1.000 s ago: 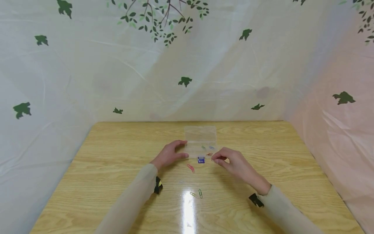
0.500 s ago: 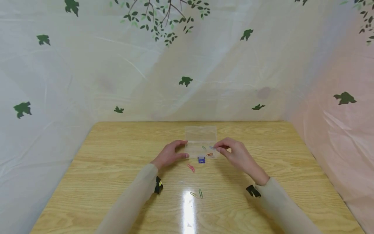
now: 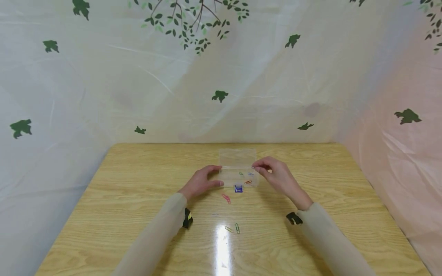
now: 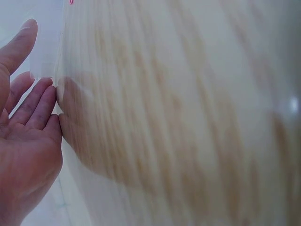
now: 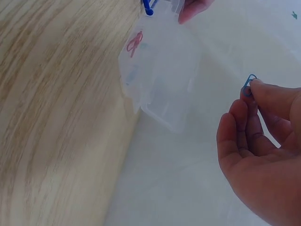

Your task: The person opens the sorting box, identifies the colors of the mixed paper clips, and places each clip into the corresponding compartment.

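A clear plastic box point(image 3: 229, 177) lies on the table with its lid point(image 3: 237, 158) folded back and a blue latch point(image 3: 238, 189) at its front. Inside are a green paper clip point(image 3: 241, 174), a light blue one and a red paper clip point(image 3: 248, 182). My left hand point(image 3: 200, 182) holds the box's left end between thumb and fingers; the left wrist view shows those fingers fairly straight. My right hand point(image 3: 279, 178) pinches a blue paper clip point(image 5: 247, 84) between thumb and index finger, close above the box's back right corner.
In front of the box lie pink paper clips point(image 3: 226, 198), touching or linked. Closer to me are a yellow paper clip point(image 3: 228, 229), a green paper clip point(image 3: 237, 229) and a thin pale piece point(image 3: 215, 214). A white printed sheet point(image 3: 172, 115) surrounds the wooden table point(image 3: 138, 214).
My right hand has moved away from me, from the box's front right corner to its back right corner, still pinching the blue paper clip. The left hand and the box stay in place.
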{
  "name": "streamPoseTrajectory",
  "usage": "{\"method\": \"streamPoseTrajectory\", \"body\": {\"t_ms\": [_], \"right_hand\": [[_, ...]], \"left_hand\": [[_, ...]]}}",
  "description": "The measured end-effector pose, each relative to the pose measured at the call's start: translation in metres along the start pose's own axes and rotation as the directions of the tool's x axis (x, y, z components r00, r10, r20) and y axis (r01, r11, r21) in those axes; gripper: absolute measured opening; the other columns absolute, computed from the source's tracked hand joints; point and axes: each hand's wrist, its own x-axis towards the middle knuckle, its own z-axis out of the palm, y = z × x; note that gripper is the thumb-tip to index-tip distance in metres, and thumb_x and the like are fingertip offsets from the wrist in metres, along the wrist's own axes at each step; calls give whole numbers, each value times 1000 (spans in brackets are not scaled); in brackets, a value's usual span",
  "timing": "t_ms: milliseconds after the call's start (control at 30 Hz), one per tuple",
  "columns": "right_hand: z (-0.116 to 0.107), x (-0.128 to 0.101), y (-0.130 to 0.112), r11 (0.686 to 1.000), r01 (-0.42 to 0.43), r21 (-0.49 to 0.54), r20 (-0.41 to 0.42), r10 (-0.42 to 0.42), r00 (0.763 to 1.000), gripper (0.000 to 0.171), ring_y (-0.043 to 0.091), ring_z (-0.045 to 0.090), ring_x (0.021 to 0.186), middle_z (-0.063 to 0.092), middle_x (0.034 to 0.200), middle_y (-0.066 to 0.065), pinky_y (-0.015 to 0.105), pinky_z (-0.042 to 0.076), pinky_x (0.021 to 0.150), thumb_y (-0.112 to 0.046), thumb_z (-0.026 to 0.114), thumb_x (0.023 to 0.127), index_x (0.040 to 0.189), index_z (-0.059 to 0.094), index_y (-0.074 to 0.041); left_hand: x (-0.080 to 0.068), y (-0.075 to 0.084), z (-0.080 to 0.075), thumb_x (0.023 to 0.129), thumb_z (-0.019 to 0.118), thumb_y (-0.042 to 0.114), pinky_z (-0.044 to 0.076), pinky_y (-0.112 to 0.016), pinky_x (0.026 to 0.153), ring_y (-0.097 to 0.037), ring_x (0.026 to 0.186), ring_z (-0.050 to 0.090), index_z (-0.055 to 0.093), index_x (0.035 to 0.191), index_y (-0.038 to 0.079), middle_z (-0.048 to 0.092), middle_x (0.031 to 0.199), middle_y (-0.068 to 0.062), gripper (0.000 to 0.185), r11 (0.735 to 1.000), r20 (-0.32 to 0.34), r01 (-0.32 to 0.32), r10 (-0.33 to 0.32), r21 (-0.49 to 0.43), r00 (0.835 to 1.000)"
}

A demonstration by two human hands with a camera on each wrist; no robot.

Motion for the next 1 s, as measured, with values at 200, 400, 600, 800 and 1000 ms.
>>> {"method": "streamPoseTrajectory", "body": {"t_ms": [200, 400, 600, 800, 1000], "right_hand": [[3, 6, 9, 1000, -28, 6, 4, 28, 1000, 13, 26, 70, 96, 73, 106, 10, 45, 59, 84, -4, 66, 101, 111, 75, -2], [8, 11, 19, 998, -57, -1, 9, 57, 998, 13, 26, 68, 94, 73, 107, 12, 46, 59, 84, -3, 65, 101, 110, 75, -1], [12, 16, 25, 996, -90, -8, 14, 90, 996, 13, 25, 67, 93, 73, 107, 12, 44, 59, 83, -3, 65, 102, 109, 75, -1], [16, 20, 31, 995, -103, -15, 25, 103, 994, 13, 25, 67, 92, 74, 107, 13, 43, 59, 82, -3, 65, 102, 109, 75, -1], [20, 23, 37, 990, -140, -34, 52, 142, 989, 13, 24, 65, 91, 73, 105, 12, 40, 57, 80, -4, 65, 102, 108, 75, -2]], "left_hand": [[0, 0, 1, 93, 80, 31, 30, -47, 123, -30, 146, 42, 55, 150, 17, 52, 155, -8, 64, 1000, 3, 15, -15, -6, 1000], [-1, 0, 1, 93, 80, 31, 30, -48, 123, -30, 146, 42, 54, 150, 17, 52, 154, -8, 64, 1000, 5, 13, -13, -1, 1000], [-1, 0, 1, 93, 80, 32, 31, -47, 123, -30, 147, 42, 54, 151, 17, 51, 155, -7, 65, 1000, 8, 20, -20, 1, 1000], [-2, 0, 1, 94, 79, 31, 31, -49, 123, -31, 146, 42, 54, 150, 16, 52, 154, -9, 63, 1000, 0, 14, -14, -1, 1000], [-2, 0, 2, 94, 79, 31, 31, -48, 123, -31, 146, 42, 55, 150, 16, 52, 154, -8, 63, 1000, -3, 16, -16, -1, 1000]]}}
